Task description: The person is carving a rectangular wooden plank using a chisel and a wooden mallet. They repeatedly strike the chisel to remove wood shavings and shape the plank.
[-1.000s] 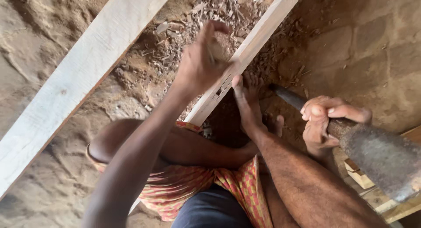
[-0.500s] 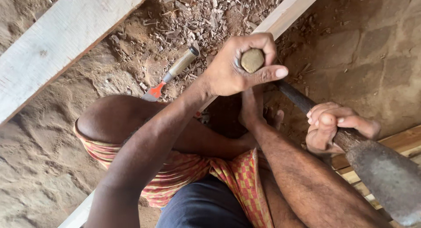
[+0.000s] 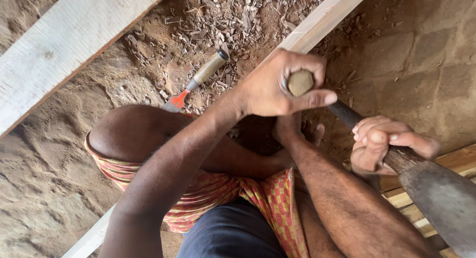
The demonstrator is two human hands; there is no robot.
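My left hand (image 3: 277,87) is closed around a wooden tool handle (image 3: 300,82) whose round end faces the camera; what lies below the fist is hidden. It sits over a narrow pale plank (image 3: 322,17) that runs diagonally under my legs. My right hand (image 3: 384,144) grips the dark handle (image 3: 347,114) of a heavy tool with a broad grey metal head (image 3: 441,203) at the lower right. My bare foot (image 3: 297,131) rests below the left hand.
A chisel (image 3: 198,79) with a wooden handle and a red-painted blade lies on the dirt among wood chips (image 3: 238,20). A wide pale board (image 3: 64,45) crosses the upper left. Wooden slats (image 3: 461,161) lie at the right edge. My bent knee (image 3: 129,134) fills the centre left.
My left hand came off the narrow plank towards me, and the handle's round end now shows in its fist. The loose chisel on the ground came into view. The right hand keeps its grip.
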